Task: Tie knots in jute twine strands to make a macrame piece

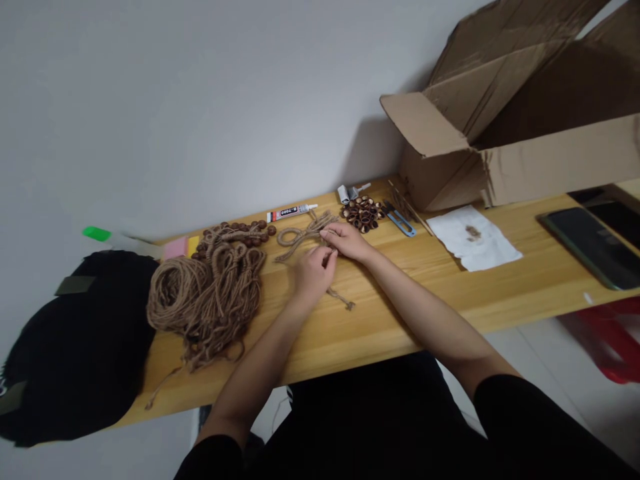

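Where the looped cord [314, 230] lies on the desk [380, 327], the right hand [349, 241] has fingers pinched on it, the left hand's [314, 272] hold I cannot tell, and this apparent strand-working step calls for steady tension.

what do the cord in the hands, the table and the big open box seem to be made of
Cord: probably jute or a similar plant fibre, matte tan, judging by its rough, twisted look.
Table: wood or wood-look laminate, pale yellow with a slight sheen; the grain shows, but solid or veneer is unclear.
Box: almost surely cardboard, dull brown, with creased flaps and ragged edges.
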Demonstrator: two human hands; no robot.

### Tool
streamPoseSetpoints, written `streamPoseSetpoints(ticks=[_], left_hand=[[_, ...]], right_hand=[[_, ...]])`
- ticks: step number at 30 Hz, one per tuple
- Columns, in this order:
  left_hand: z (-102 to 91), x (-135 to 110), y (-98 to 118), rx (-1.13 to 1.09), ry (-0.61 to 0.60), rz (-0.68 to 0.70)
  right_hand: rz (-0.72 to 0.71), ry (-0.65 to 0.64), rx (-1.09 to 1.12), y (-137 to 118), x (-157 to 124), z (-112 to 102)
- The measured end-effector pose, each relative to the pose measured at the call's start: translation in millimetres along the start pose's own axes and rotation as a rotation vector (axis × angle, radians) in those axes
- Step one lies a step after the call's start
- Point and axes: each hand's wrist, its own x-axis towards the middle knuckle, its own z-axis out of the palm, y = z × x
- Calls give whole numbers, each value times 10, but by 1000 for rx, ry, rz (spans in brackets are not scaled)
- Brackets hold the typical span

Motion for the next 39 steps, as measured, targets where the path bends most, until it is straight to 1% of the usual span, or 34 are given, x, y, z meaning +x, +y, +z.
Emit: streamPoseSetpoints(ticks=[3,5,9,13,20,26,33,39], left_hand=[[27,-9,26,-131,-31,-160],[37,-7,36,-204,-55,-221],[48,-1,36,-280,-76,-273],[58,-2,22,-318,-69,-304],[80,10,-22,-423,-107,-307],[95,15,-52,-463,-166,-275],[109,4,-98,-468,-169,-234],[72,44,-108,-552,-255,-261]], right_hand=[[1,6,11,-1,-6,8],[1,9,4,-9,-13,14],[-48,26,-55,-48,-30,29],[-79,66,-103,-89,-43,45],[-84,93,-71,-85,-32,50],[-66,71,-25,-29,-10,27],[-38,44,-14,-15,1,12],[-26,39,-24,-16,-5,17]])
